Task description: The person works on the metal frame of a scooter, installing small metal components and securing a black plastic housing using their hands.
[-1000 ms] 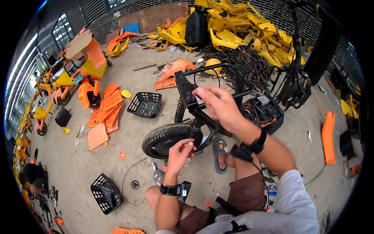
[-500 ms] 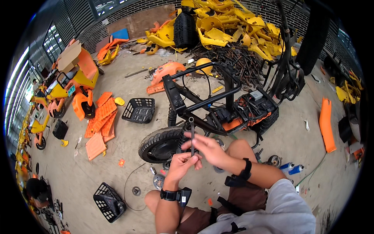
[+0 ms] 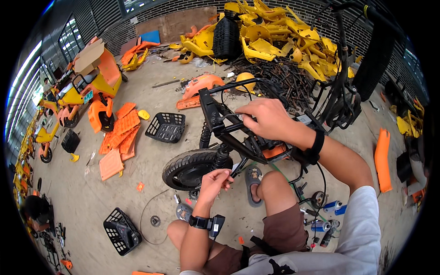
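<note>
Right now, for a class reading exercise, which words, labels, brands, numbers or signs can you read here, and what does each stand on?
No text is clear enough to quote.
Green plate on the yellow-and-orange scooter: light characters, too small to read surely.
White label on the black wrist device: marks too small to read.
Blue cans: any print is too small to read.

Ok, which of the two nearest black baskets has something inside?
The lower-left basket: a dark thing lies inside it. The other basket, beyond the wheel, shows only its slotted bottom.
</note>
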Available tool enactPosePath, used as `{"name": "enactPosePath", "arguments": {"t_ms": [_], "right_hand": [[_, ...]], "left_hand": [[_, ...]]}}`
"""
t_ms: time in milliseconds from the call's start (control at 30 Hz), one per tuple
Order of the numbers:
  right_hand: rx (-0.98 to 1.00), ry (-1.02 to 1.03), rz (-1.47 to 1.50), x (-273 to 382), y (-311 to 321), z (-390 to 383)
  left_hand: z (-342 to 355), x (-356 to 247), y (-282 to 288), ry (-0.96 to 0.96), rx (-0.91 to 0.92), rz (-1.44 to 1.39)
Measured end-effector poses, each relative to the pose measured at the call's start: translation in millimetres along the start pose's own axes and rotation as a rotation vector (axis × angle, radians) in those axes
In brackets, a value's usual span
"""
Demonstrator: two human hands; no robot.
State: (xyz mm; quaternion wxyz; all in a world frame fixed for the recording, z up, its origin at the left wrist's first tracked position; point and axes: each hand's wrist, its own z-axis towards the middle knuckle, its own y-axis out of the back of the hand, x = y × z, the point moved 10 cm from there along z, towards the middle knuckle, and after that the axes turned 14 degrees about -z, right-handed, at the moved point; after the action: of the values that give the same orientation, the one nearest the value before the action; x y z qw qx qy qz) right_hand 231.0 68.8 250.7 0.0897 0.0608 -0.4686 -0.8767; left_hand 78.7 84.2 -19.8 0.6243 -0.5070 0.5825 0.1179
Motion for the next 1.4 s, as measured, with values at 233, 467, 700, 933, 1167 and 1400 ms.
{"name": "enactPosePath", "arguments": {"t_ms": [233,467,700,933,1167,1400], "right_hand": [[0.016,0.071,-0.057,-4.3,-4.9,16.1],[0.158,0.088,-0.047,-11.7,-26.9,20.7],[0.805,-0.386,0.545,-6.8,-52.3,1.7],[0.837,-0.787,1.360,27.5,-97.0,-37.2],[0.585,-0.649,1.585,64.9,-103.6,-20.2],[0.251,-0.529,1.005,-6.3,-81.3,3.9]], "left_hand": [[-1.7,1.3,7.5,0.010,-0.040,0.050],[-1.3,-0.2,7.0,0.001,-0.041,0.060],[-5.2,-3.9,10.3,-0.019,-0.046,0.057],[-5.1,-4.8,6.3,-0.002,-0.056,0.086],[-5.2,-2.2,6.7,-0.007,-0.054,0.120],[-8.4,-2.1,10.8,-0.007,-0.067,0.123]]}}
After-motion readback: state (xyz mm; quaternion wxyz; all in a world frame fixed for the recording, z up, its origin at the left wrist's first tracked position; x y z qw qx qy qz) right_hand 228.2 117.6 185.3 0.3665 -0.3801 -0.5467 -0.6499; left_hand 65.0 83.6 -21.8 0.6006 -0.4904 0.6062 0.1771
